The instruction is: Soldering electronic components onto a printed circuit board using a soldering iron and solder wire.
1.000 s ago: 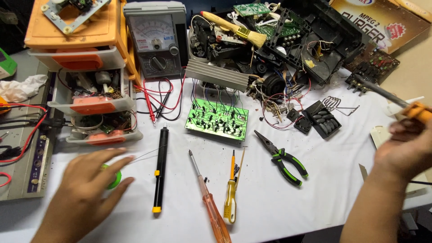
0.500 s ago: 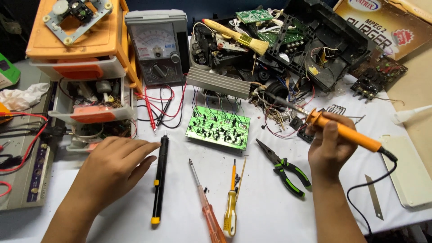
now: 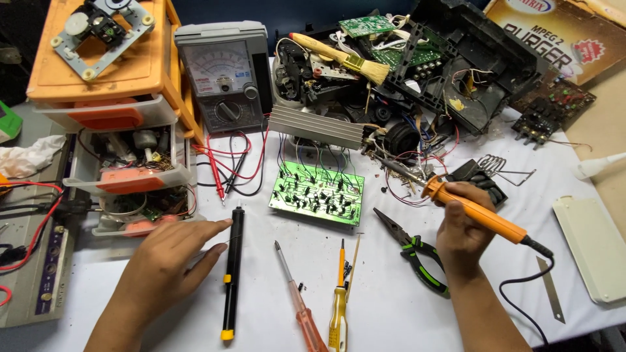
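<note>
- Two bare hands work over a white-covered bench [image 3: 404, 306], nearest the camera: the left hand [image 3: 166, 257] lies loosely spread, fingers down on the cloth, its forefinger touching the top of a black desoldering pump [image 3: 232, 270] — it grips nothing that can be seen.
- Beside the pump lie a clear red-handled screwdriver [image 3: 301, 301] and a yellow test screwdriver [image 3: 338, 306], both untouched.
- The right hand [image 3: 464, 228] is closed around the orange handle of a soldering iron [image 3: 476, 212], its metal tip pointing up and left into a tangle of loose wires [image 3: 401, 176]; the iron's black cord [image 3: 521, 287] trails off to the right.
- Green-handled pliers [image 3: 417, 251] rest just left of that hand.
- Between the two hands, slightly farther out, sits the green circuit board [image 3: 317, 194], apart from both and tethered by wires to a ribbed aluminium heatsink [image 3: 316, 127].
- Likely hazards, as a judgement: the tip could scorch the wire insulation around it, or the cord could snag the pliers.
- Farther back stand an analogue multimeter [image 3: 225, 75], orange parts drawers [image 3: 107, 98], a paintbrush [image 3: 339, 55] and an opened black chassis [image 3: 469, 58].
</note>
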